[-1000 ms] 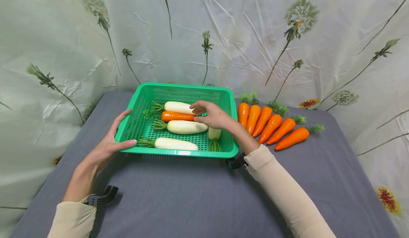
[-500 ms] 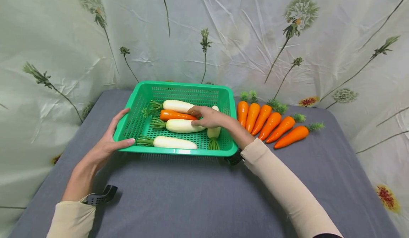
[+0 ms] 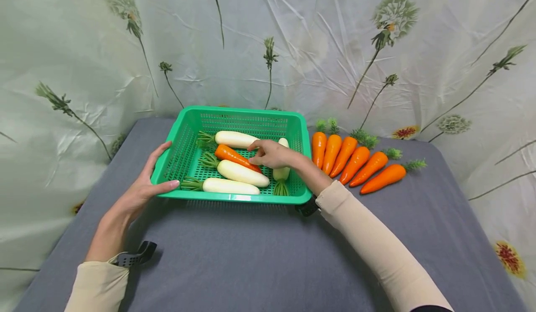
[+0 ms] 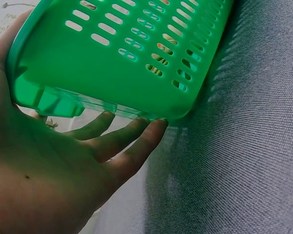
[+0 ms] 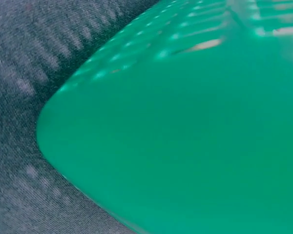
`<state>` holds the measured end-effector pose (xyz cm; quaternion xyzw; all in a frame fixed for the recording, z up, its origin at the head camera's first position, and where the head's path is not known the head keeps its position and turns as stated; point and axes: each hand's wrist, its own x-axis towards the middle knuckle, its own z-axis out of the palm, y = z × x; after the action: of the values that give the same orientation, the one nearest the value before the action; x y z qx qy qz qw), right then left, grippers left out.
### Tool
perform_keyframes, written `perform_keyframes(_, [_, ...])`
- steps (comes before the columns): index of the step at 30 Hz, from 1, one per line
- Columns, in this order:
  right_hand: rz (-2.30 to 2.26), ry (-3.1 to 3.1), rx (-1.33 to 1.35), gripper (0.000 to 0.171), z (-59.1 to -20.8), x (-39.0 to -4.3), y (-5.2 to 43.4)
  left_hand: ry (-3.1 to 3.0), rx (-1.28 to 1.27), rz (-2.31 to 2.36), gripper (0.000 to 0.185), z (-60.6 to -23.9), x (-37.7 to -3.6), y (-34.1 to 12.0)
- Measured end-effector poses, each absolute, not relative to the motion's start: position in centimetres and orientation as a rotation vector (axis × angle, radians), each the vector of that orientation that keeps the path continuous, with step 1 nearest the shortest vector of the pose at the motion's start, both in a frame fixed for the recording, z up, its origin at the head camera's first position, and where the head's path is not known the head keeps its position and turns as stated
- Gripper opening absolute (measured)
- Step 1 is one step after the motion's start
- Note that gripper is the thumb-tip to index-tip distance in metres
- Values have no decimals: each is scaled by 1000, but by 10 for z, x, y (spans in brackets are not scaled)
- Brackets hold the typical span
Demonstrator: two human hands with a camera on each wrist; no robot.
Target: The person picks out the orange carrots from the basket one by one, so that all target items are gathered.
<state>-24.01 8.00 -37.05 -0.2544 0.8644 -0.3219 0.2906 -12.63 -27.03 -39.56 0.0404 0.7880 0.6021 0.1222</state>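
Note:
A green plastic basket (image 3: 242, 198) stands on the table. My left hand (image 3: 138, 189) holds its near left corner, thumb by the front rim, fingers along the outer left side. In the left wrist view the fingertips (image 4: 158, 124) touch the wall. Inside lie several white radishes with green stems and one slanted carrot (image 3: 236, 157). My right hand (image 3: 274, 154) hovers low in the basket, its loosely curved fingers and thumb apart, the thumb beside the carrot's narrow end. Whether they touch is unclear. A crosswise radish (image 3: 281, 173) lies partly under that hand. The right wrist view shows no hand.
Several carrots (image 3: 353, 165) lie fanned out to the right of the basket, leafy tops pointing back and right. Grey cloth (image 3: 234, 256) covers the table. A light curtain (image 3: 251, 19) printed with dandelions hangs behind it.
The carrot's narrow end and the middle radish have swung toward the front of the basket, so both now slant. My right hand has stayed close to them. My left hand keeps its hold.

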Motion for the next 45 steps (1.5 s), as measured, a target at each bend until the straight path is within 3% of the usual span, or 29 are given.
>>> perform_keyframes(20, [-922, 2259, -652, 50, -374, -236, 81, 2289, 111, 1755, 98, -397, -127, -268])
perform_keyframes(33, [-1135, 2209, -602, 86, -362, -231, 94, 2279, 147, 1794, 100, -399, -127, -271])
perform_keyframes(45, [-1641, 1923, -415, 116, -338, -222, 118, 2317, 144, 1762, 99, -397, -127, -272])
